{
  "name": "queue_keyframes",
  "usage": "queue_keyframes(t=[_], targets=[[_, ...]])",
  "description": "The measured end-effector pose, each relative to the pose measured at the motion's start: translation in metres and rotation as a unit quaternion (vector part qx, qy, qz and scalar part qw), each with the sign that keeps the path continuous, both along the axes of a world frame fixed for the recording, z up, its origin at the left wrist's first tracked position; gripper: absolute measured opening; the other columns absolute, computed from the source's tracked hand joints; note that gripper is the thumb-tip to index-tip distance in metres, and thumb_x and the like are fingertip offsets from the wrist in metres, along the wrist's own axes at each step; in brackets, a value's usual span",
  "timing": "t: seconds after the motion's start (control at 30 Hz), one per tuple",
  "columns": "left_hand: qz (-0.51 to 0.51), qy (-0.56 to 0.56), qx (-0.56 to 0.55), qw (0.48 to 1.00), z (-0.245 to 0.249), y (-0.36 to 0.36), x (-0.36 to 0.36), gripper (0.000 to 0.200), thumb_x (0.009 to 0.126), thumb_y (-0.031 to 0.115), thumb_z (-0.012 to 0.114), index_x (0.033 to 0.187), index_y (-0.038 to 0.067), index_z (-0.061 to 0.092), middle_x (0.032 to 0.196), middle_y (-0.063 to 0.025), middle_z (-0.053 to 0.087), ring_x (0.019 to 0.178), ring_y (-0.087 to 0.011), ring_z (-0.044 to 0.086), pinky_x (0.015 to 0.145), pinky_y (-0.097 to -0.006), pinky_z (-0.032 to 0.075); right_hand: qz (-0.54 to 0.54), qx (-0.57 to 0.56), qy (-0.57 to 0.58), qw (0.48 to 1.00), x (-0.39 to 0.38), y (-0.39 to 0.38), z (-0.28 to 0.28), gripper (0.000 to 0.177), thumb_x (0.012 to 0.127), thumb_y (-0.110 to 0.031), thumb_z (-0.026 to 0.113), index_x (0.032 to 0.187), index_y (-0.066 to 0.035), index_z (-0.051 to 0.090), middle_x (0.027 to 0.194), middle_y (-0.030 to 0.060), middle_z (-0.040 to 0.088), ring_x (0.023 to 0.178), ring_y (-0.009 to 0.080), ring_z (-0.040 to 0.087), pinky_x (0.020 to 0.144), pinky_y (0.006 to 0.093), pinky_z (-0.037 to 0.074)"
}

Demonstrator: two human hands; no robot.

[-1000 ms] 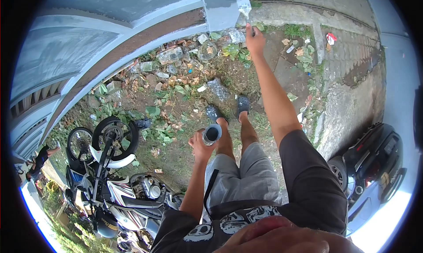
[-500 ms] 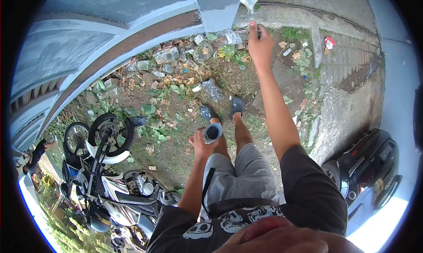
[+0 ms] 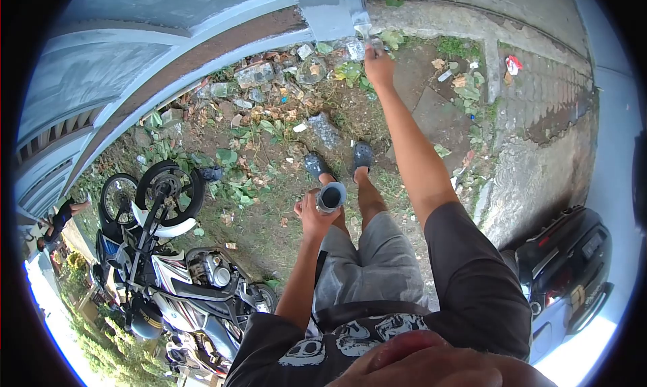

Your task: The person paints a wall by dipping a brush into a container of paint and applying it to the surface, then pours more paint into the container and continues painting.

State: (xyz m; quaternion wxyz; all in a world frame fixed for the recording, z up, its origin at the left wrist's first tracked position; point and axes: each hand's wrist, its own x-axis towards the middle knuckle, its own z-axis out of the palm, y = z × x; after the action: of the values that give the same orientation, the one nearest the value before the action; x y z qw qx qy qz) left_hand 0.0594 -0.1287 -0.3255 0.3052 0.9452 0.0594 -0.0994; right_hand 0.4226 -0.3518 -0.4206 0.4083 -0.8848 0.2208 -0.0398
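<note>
From the head cam, the paintbrush [image 3: 362, 28] was up by the lower right edge of the blue-grey pillar [image 3: 326, 17], bristles pointing away from the wearer, long axis nearly in line with the forearm but tipped a bit left. Couldn't tell if the bristles touched. Right hand [image 3: 379, 68] had its fingers clamped on the handle; left hand [image 3: 314, 218] had its fingers wrapped round a cup [image 3: 343, 195], mouth facing up. Helmet [image 3: 145, 323] lettering was too small to read. Compared with half a second earlier, the brush had dropped closer to the pillar's foot.
</note>
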Motion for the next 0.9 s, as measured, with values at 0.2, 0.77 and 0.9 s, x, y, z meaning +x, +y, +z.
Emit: queue_keyframes(t=[0.2, 0.77, 0.9], targets=[[0.018, 0.027, -0.004, 0.999, 0.01, -0.006, -0.003, 0.074, 0.061, 0.028, 0.088, 0.125, 0.009, 0.056, 0.116, -0.009, 0.062, 0.11, -0.0299, 0.059, 0.098, -0.0481, 0.031, 0.012, 0.063, 0.075, 0.995, -0.013, -0.012, 0.017, 0.048, 0.1, -0.042, 0.055, 0.089, 0.003, 0.068, 0.078, 0.0267, 0.068, 0.079, 0.0471, 0.067, 0.073, 0.0533, 0.051], [-0.005, -0.017, -0.027, 0.999, -0.002, -0.041, 0.001, 0.072, 0.06, 0.029, 0.088, 0.121, 0.008, 0.057, 0.109, -0.01, 0.061, 0.106, -0.0325, 0.059, 0.094, -0.0475, 0.033, 0.015, 0.111, -0.179, 0.977, 0.007, -0.011, 0.13, 0.042, 0.103, -0.04, 0.056, 0.088, -0.002, 0.062, 0.057, 0.0088, 0.056, 0.05, 0.0194, 0.053, 0.051, 0.0359, 0.041], [-0.008, 0.012, 0.0, 1.0, 0.001, -0.032, -0.002, 0.073, 0.059, 0.029, 0.088, 0.121, 0.008, 0.056, 0.113, -0.0101, 0.062, 0.107, -0.0324, 0.059, 0.095, -0.0472, 0.033, 0.001, 0.105, 0.108, 0.989, -0.009, -0.021, 0.023, 0.051, 0.099, -0.046, 0.056, 0.103, 0.003, 0.07, 0.076, 0.0229, 0.07, 0.071, 0.0389, 0.07, 0.068, 0.0464, 0.055]])
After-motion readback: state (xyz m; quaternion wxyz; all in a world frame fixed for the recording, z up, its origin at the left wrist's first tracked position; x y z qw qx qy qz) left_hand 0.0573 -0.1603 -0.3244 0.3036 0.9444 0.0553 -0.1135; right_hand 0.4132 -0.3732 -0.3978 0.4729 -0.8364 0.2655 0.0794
